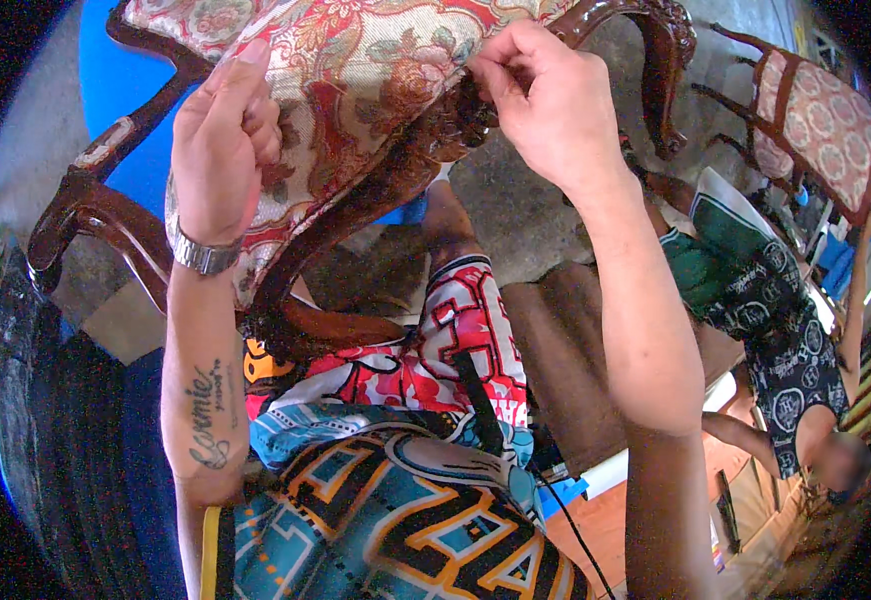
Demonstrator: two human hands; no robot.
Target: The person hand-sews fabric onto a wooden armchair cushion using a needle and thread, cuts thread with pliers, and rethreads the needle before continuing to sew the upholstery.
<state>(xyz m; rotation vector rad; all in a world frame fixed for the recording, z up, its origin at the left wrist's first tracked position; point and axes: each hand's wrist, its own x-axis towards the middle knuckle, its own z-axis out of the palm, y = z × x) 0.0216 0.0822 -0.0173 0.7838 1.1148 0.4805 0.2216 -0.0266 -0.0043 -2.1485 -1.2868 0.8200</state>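
Rough grey concrete floor [525, 220] spreads beneath a carved, glossy dark-wood chair [385, 165] with curling legs. Its woven floral upholstery [320, 120] faces up before the person. At the chair's front edge, the right hand [550, 100] has its grip pressed together; what lies between its fingertips is too small to tell. Over the chair's left side, the left hand [220, 155] curls its fingers, its grip unclear, above a metal link watch [203, 255]. Nearest the chair's underside, a teal shirt [385, 510] bears bold orange-edged lettering. Right of the chair stands another patterned chair [820, 120], near a co-worker [785, 350] in dark printed clothing.
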